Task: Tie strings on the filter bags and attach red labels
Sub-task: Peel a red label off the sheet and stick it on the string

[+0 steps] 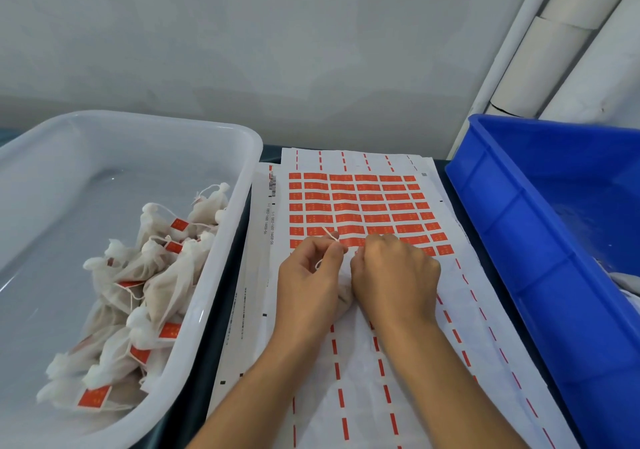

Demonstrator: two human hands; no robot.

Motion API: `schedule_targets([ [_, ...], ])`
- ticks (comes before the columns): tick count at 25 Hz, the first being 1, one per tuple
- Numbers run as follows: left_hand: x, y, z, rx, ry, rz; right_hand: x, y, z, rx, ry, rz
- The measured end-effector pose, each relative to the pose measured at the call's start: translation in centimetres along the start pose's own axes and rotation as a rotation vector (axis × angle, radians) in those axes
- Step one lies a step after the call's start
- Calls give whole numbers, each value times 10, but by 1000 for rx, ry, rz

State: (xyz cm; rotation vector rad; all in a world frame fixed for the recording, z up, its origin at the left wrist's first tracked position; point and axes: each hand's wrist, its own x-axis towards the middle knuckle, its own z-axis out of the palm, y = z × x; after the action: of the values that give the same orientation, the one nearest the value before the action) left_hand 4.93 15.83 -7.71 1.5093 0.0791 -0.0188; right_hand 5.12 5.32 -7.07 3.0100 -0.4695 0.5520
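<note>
Head view, string (pixel 330 235) pinched by left hand (pixel 309 280), right hand (pixel 394 275) adjacent

At frame centre, the left hand (pixel 311 275) and right hand (pixel 391 272) meet knuckle to knuckle over a sheet of red labels (pixel 367 206), both pinching a thin white string (pixel 330 235). A filter bag (pixel 344 296) shows between the wrists. At lower left, a white tub (pixel 221 240) holds tied, labelled bags (pixel 145 282). A blue crate (pixel 519 226) fills the right edge.
</note>
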Motion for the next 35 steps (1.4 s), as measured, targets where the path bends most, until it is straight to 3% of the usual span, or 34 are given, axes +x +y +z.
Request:
schedule_targets([
  [11,-1,0,2,5,4,-65,16,54,-4,493,-96,209],
  [17,2,7,-3,25,16,-42,9,62,-18,939,-1,262],
  [25,-1,15,-6,187,-38,105,-7,50,-13,1485,-280,347],
  [35,-8,19,-2,320,-181,183,-11,44,-21,1725,-211,276],
])
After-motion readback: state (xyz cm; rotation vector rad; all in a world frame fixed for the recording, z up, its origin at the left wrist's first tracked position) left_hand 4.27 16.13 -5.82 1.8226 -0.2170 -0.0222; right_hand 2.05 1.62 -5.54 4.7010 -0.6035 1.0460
